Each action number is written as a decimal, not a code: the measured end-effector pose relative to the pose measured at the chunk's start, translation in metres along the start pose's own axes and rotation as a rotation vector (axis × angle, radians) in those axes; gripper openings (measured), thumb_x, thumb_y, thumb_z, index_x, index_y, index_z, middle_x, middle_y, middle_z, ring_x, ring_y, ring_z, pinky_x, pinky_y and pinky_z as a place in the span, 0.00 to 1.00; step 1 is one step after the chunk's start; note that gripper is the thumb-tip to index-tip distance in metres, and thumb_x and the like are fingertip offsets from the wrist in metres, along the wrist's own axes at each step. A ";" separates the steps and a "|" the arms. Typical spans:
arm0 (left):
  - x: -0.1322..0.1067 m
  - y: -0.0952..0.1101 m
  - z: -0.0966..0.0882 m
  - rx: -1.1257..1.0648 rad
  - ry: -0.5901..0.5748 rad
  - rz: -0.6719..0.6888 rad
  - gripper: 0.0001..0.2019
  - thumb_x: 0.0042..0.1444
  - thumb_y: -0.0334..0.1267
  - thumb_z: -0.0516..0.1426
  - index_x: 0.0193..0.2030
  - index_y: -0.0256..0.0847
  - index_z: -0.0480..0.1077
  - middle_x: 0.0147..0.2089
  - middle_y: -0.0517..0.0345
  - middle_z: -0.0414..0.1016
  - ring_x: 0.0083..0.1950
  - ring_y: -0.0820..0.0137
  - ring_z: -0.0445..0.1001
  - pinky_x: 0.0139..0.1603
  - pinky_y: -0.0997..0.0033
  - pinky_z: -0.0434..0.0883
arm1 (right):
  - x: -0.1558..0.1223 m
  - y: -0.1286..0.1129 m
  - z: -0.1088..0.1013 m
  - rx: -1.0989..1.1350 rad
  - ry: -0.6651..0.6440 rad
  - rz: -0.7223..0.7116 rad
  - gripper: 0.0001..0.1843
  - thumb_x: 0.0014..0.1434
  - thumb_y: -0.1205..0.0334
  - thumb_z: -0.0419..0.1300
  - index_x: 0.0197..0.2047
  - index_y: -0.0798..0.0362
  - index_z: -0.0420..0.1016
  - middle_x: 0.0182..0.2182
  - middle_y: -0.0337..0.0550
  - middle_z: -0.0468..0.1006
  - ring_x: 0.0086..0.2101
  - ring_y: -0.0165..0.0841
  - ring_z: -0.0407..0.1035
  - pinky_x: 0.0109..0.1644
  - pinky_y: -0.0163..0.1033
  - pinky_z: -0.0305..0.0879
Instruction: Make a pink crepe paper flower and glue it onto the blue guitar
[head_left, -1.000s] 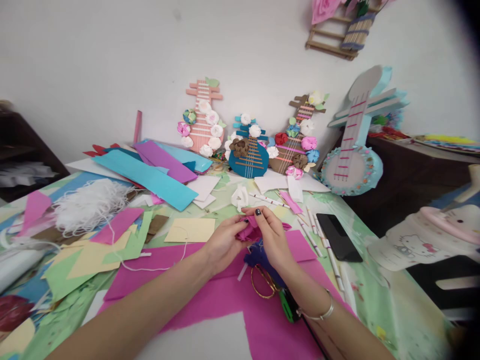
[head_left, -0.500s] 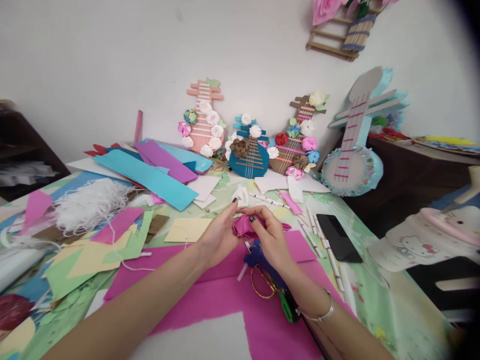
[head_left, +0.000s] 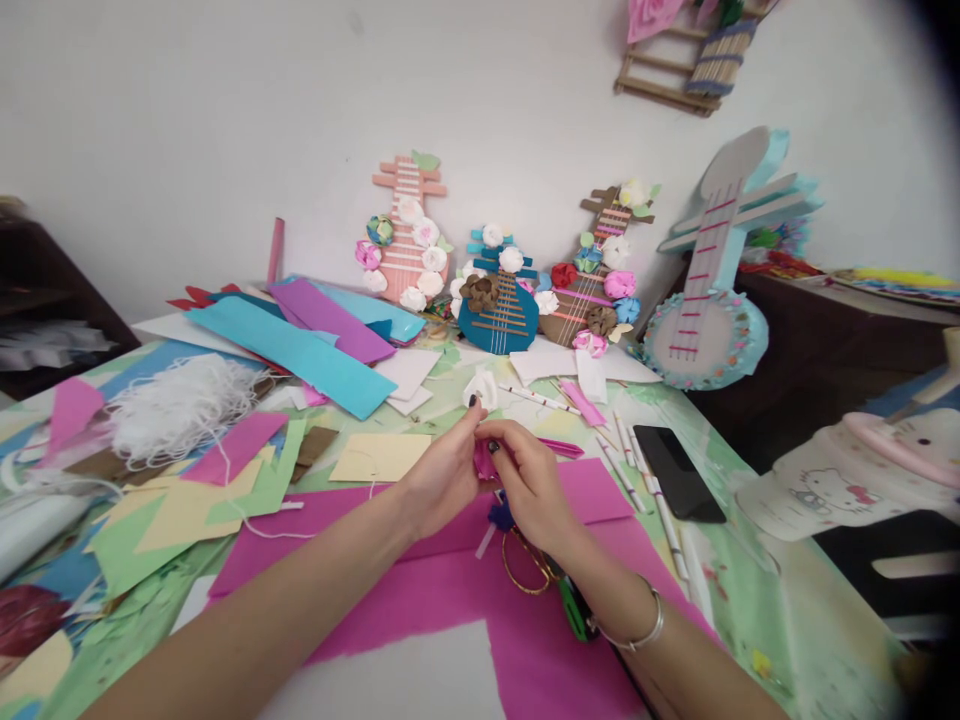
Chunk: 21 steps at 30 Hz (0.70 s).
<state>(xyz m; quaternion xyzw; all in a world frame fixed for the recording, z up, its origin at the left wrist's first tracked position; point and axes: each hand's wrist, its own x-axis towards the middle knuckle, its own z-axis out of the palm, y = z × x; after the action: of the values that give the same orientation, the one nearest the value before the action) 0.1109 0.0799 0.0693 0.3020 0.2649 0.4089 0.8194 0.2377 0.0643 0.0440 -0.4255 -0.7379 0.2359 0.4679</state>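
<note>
Both hands meet at the middle of the table over a large pink paper sheet [head_left: 450,590]. My left hand [head_left: 442,475] and my right hand [head_left: 529,480] pinch a small rolled piece of pink paper [head_left: 484,458] between their fingers; most of it is hidden by the fingers. A thin pink strip [head_left: 559,448] sticks out to the right of my right hand. A small blue paper flower [head_left: 501,515] lies just under the hands, beside gold-handled scissors [head_left: 525,570]. A white paper flower [head_left: 481,388] lies just beyond the fingertips.
Coloured paper sheets and a white string tangle [head_left: 176,405] cover the left side. Paper guitars with flowers [head_left: 499,300] lean on the back wall. A black phone [head_left: 679,472] and thin sticks [head_left: 626,470] lie right of the hands. A cartoon-cat cap [head_left: 847,480] sits at far right.
The hands have drawn closer together and moved slightly away from me, and the pink paper piece is now rolled tighter and mostly covered by the fingers.
</note>
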 end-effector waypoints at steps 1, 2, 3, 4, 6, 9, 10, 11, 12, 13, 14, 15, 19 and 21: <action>0.000 0.000 0.001 0.004 0.008 -0.005 0.18 0.67 0.47 0.44 0.38 0.39 0.70 0.38 0.52 0.73 0.41 0.67 0.73 0.39 0.70 0.69 | 0.000 -0.001 0.000 -0.016 -0.011 -0.011 0.14 0.61 0.72 0.47 0.44 0.51 0.71 0.40 0.44 0.75 0.42 0.36 0.68 0.47 0.41 0.63; -0.001 0.000 0.002 0.008 0.017 -0.010 0.19 0.68 0.46 0.44 0.38 0.38 0.70 0.38 0.52 0.73 0.42 0.66 0.73 0.39 0.70 0.69 | 0.000 -0.001 0.000 -0.028 -0.020 -0.021 0.14 0.61 0.72 0.47 0.43 0.51 0.70 0.39 0.44 0.74 0.41 0.36 0.68 0.46 0.41 0.63; -0.001 0.000 0.003 0.010 0.030 -0.013 0.19 0.68 0.46 0.44 0.39 0.38 0.70 0.39 0.51 0.73 0.42 0.66 0.73 0.39 0.70 0.70 | -0.001 -0.002 0.000 -0.037 -0.028 -0.029 0.13 0.62 0.72 0.47 0.42 0.51 0.70 0.38 0.44 0.73 0.40 0.35 0.68 0.45 0.40 0.63; -0.002 0.000 0.003 0.010 0.046 -0.015 0.18 0.68 0.46 0.44 0.39 0.39 0.70 0.38 0.52 0.74 0.41 0.67 0.73 0.38 0.70 0.70 | -0.001 -0.002 0.000 -0.043 -0.034 -0.031 0.13 0.62 0.72 0.47 0.42 0.51 0.70 0.37 0.43 0.73 0.40 0.35 0.68 0.45 0.40 0.62; -0.002 0.000 0.003 0.001 0.065 -0.018 0.16 0.67 0.46 0.46 0.40 0.40 0.70 0.38 0.53 0.73 0.39 0.68 0.73 0.37 0.71 0.70 | 0.000 -0.003 -0.001 -0.046 -0.044 -0.020 0.12 0.63 0.70 0.46 0.42 0.51 0.69 0.37 0.43 0.73 0.39 0.35 0.68 0.45 0.40 0.62; 0.000 -0.002 -0.002 -0.014 0.047 -0.002 0.08 0.64 0.42 0.53 0.41 0.41 0.71 0.38 0.56 0.73 0.36 0.71 0.73 0.34 0.73 0.69 | 0.001 -0.003 -0.002 0.009 -0.047 0.020 0.11 0.65 0.67 0.46 0.45 0.50 0.67 0.39 0.43 0.74 0.41 0.35 0.68 0.47 0.41 0.61; 0.002 -0.003 -0.004 -0.003 0.036 0.005 0.06 0.62 0.39 0.55 0.41 0.41 0.71 0.38 0.57 0.73 0.36 0.71 0.73 0.34 0.73 0.70 | 0.002 -0.002 -0.002 0.047 -0.040 0.039 0.10 0.65 0.66 0.46 0.46 0.50 0.66 0.40 0.43 0.74 0.42 0.35 0.68 0.47 0.41 0.61; 0.003 -0.003 -0.006 0.017 0.034 0.010 0.05 0.61 0.37 0.56 0.41 0.40 0.71 0.38 0.56 0.74 0.36 0.70 0.73 0.34 0.72 0.71 | 0.002 -0.001 -0.003 0.083 -0.029 0.062 0.09 0.66 0.64 0.47 0.46 0.50 0.65 0.40 0.42 0.74 0.41 0.35 0.68 0.47 0.40 0.62; 0.004 -0.004 -0.008 0.043 0.039 0.008 0.05 0.60 0.35 0.56 0.41 0.39 0.72 0.37 0.56 0.74 0.36 0.69 0.74 0.35 0.71 0.72 | 0.002 0.000 -0.003 0.111 -0.022 0.090 0.08 0.66 0.63 0.47 0.46 0.50 0.64 0.39 0.41 0.73 0.40 0.35 0.68 0.46 0.40 0.62; 0.005 -0.005 -0.009 0.069 0.052 0.001 0.05 0.60 0.35 0.56 0.40 0.38 0.72 0.37 0.54 0.74 0.36 0.68 0.74 0.35 0.69 0.73 | 0.003 0.000 -0.003 0.131 -0.017 0.119 0.07 0.65 0.63 0.47 0.44 0.50 0.64 0.37 0.40 0.73 0.39 0.34 0.68 0.45 0.39 0.62; 0.006 -0.006 -0.010 0.088 0.067 -0.007 0.06 0.60 0.35 0.56 0.40 0.37 0.73 0.35 0.54 0.75 0.35 0.68 0.74 0.35 0.67 0.73 | 0.003 0.001 -0.003 0.144 -0.015 0.147 0.06 0.65 0.64 0.47 0.42 0.50 0.64 0.35 0.39 0.72 0.38 0.34 0.68 0.44 0.38 0.62; 0.007 -0.006 -0.011 0.099 0.083 -0.010 0.06 0.60 0.35 0.55 0.39 0.36 0.73 0.33 0.53 0.74 0.34 0.68 0.74 0.35 0.67 0.74 | 0.003 0.001 -0.003 0.156 -0.015 0.168 0.06 0.64 0.64 0.47 0.41 0.49 0.64 0.34 0.38 0.72 0.38 0.34 0.67 0.43 0.38 0.62; 0.008 -0.007 -0.010 0.112 0.111 0.008 0.04 0.58 0.34 0.58 0.39 0.36 0.72 0.30 0.56 0.74 0.30 0.70 0.74 0.30 0.72 0.72 | 0.002 0.000 -0.004 0.217 -0.020 0.216 0.09 0.67 0.56 0.47 0.45 0.49 0.64 0.40 0.40 0.74 0.43 0.34 0.68 0.48 0.39 0.63; 0.009 -0.008 -0.009 0.099 0.116 0.018 0.06 0.54 0.31 0.61 0.39 0.37 0.72 0.30 0.57 0.74 0.29 0.71 0.74 0.30 0.73 0.72 | 0.002 0.001 -0.005 0.242 -0.024 0.256 0.16 0.67 0.48 0.46 0.49 0.49 0.64 0.42 0.42 0.75 0.45 0.35 0.70 0.50 0.41 0.64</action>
<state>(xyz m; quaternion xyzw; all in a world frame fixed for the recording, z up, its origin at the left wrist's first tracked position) 0.1136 0.0858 0.0561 0.3203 0.3290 0.4193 0.7831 0.2422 0.0657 0.0467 -0.4536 -0.6493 0.3858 0.4731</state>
